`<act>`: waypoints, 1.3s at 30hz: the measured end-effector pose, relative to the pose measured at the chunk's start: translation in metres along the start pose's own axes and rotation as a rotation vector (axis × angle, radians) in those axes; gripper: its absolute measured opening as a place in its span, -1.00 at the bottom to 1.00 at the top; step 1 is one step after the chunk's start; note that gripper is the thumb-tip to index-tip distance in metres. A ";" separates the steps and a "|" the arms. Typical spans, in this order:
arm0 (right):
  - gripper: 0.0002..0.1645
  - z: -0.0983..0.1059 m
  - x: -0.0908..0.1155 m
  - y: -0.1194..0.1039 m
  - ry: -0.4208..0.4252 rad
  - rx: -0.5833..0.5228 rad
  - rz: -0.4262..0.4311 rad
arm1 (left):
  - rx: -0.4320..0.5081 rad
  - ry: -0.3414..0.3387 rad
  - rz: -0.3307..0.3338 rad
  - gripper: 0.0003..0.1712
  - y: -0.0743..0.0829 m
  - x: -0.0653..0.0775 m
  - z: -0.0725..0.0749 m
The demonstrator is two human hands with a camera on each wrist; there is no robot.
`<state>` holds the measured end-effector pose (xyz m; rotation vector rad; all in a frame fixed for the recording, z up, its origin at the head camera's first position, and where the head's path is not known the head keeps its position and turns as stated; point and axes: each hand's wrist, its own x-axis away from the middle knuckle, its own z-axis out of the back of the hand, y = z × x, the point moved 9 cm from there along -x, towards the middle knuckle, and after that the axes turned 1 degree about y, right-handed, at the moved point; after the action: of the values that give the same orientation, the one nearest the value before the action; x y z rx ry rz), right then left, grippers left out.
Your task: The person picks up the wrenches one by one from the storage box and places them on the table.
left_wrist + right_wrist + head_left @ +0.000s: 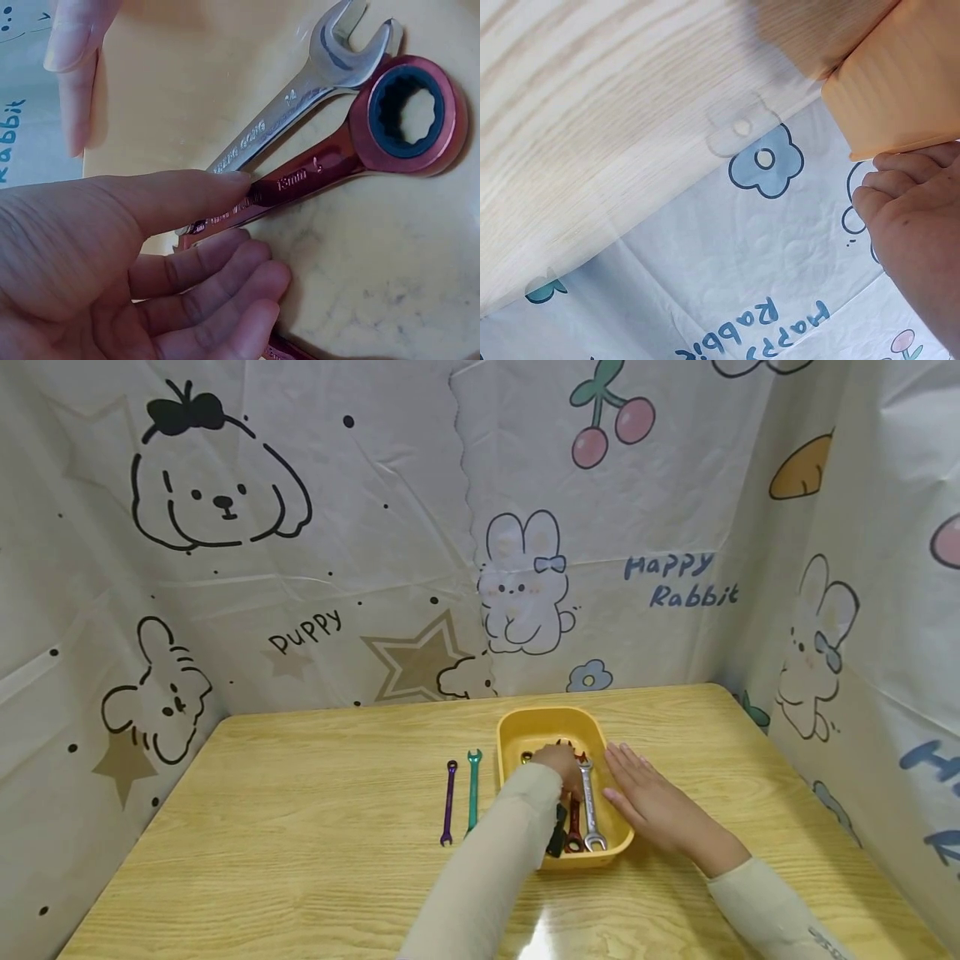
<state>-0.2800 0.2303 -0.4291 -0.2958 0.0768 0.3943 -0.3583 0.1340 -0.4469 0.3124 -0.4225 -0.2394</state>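
patterned cloth [390,577], printed with a puppy, rabbits, cherries and stars, hung around the pale wooden desk [315,793] where we worked. toward its far side stood a yellow box [555,728] that held several wrenches. we had our left hand [558,764] down inside it; the grip there was slack, the fingers loosely bent with nothing visible in them, the thumb over a red wrench [300,171]. we could not tell whether the thumb touched it. that wrench lay lengthwise in the box, just left of a silver wrench [590,806], and a black object [557,832] lay to its left. our right hand [648,793] rested along the box's right wall from outside, its grip released and its fingers straight. on the desk left of the box we saw a purple wrench [448,806] and a green wrench [473,789], side by side and apart.
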 end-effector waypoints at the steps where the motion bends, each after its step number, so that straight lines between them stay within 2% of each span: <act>1: -0.23 0.000 0.000 0.000 0.001 0.002 0.002 | -0.009 -0.005 0.005 -0.77 0.000 0.001 0.000; 8: -0.24 0.001 0.000 -0.003 0.004 0.022 0.014 | -0.121 -0.014 0.021 -0.77 0.002 0.007 0.001; 13: -0.24 0.002 0.000 -0.002 -0.002 0.027 0.010 | -0.196 -0.016 0.019 -0.75 0.005 0.006 0.001; 19: -0.23 0.002 -0.001 -0.001 0.003 0.042 0.016 | -0.210 0.011 -0.031 -0.79 0.004 -0.006 -0.004; 24: -0.22 0.000 -0.001 -0.001 -0.005 0.045 0.010 | -0.315 0.013 -0.085 -0.88 0.007 -0.008 -0.005; 26: -0.23 0.001 -0.001 -0.001 -0.006 0.042 0.005 | -0.317 0.013 -0.081 -0.87 0.006 -0.008 -0.004; 33: -0.22 0.001 -0.001 0.000 -0.005 0.046 -0.001 | -0.205 0.005 -0.004 -0.82 -0.002 -0.001 0.002; 39: -0.25 -0.001 -0.001 0.000 -0.002 0.052 0.002 | -0.270 0.006 -0.017 -0.84 0.001 0.005 0.004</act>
<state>-0.2812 0.2297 -0.4302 -0.2444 0.0856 0.3943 -0.3554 0.1325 -0.4418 0.0519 -0.3767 -0.3080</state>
